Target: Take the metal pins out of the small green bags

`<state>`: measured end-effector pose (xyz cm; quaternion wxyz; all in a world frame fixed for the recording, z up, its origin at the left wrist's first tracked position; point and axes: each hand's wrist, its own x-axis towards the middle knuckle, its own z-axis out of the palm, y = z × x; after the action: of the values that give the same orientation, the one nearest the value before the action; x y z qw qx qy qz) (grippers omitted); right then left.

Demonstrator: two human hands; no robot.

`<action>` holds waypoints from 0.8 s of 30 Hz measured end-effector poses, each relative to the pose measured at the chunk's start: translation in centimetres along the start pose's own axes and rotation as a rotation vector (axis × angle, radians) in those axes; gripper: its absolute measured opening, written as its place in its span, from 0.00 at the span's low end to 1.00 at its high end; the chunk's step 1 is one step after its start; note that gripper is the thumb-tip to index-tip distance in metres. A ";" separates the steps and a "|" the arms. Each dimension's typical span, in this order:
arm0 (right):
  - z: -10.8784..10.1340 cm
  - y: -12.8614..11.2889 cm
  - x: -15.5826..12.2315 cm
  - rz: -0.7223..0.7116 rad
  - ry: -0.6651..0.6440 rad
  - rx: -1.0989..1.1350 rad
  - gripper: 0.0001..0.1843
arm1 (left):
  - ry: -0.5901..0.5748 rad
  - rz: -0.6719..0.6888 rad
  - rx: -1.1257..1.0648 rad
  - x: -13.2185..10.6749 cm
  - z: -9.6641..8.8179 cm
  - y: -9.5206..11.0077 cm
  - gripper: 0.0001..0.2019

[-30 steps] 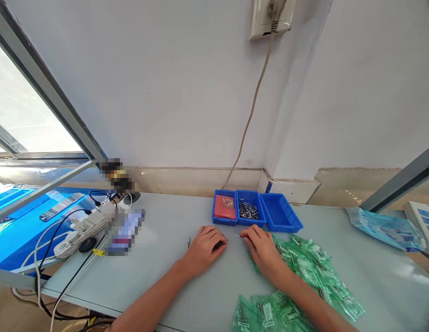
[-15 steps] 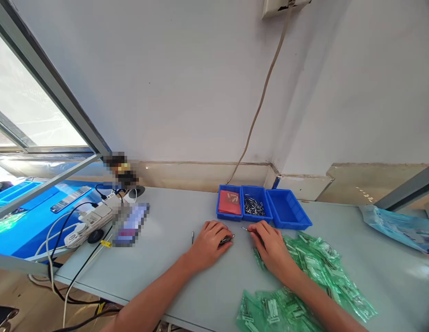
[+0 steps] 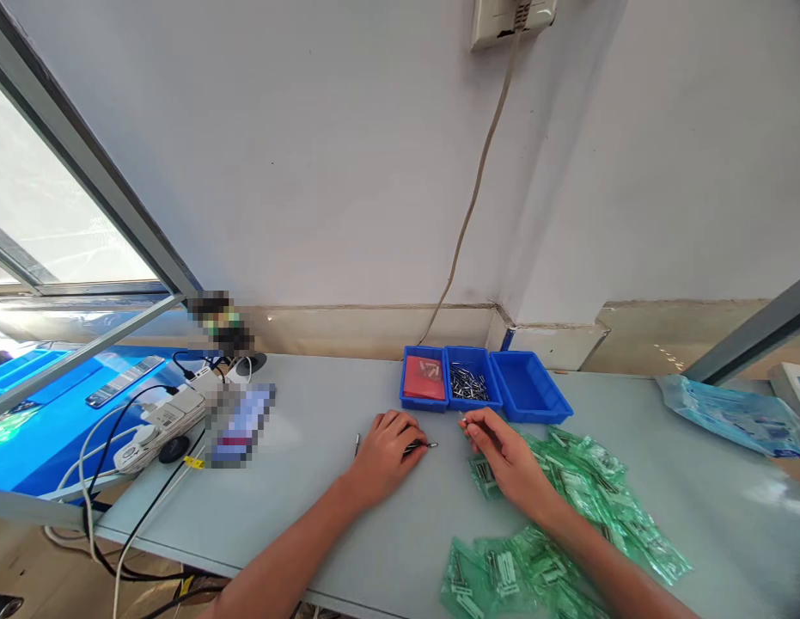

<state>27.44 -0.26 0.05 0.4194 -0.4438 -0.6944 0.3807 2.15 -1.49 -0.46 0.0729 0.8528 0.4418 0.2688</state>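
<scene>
My left hand (image 3: 385,457) rests on the grey table, fingers curled over several small metal pins (image 3: 430,444). Their tips stick out by the thumb; the rest are hidden under the palm. Left of that hand lies one more metal pin (image 3: 357,444). My right hand (image 3: 501,449) has thumb and fingertips pinched together around something small, apparently a metal pin (image 3: 462,419), mostly covered by the fingers. Just beyond the hands stands a blue bin of metal pins (image 3: 469,383). Green plastic packets (image 3: 593,481) with metal pins inside lie beside and beneath my right forearm.
A blue bin with red packets (image 3: 425,378) stands left of the pin bin, and another blue bin (image 3: 530,387) stands to its right. A power strip (image 3: 164,421) with cables lies at the left, near a blurred phone-like object (image 3: 241,425). A blue plastic package (image 3: 735,417) is at far right.
The pin that stuck out from my right fingertips is now mostly hidden in the pinch, and that hand has turned slightly upward. My left hand stays over its pins. The view has shifted a little.
</scene>
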 end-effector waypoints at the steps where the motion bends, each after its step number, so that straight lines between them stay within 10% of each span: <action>1: 0.0 0.0 0.0 0.022 0.007 0.043 0.17 | 0.003 -0.007 0.002 0.0 0.0 0.0 0.06; 24: -0.6 -0.6 0.6 0.219 0.113 0.603 0.19 | 0.039 -0.024 0.019 0.0 -0.2 -0.3 0.06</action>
<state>27.62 0.15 0.98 0.5263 -0.3922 -0.4743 0.5868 1.84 -1.34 -0.37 0.0592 0.8427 0.4558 0.2804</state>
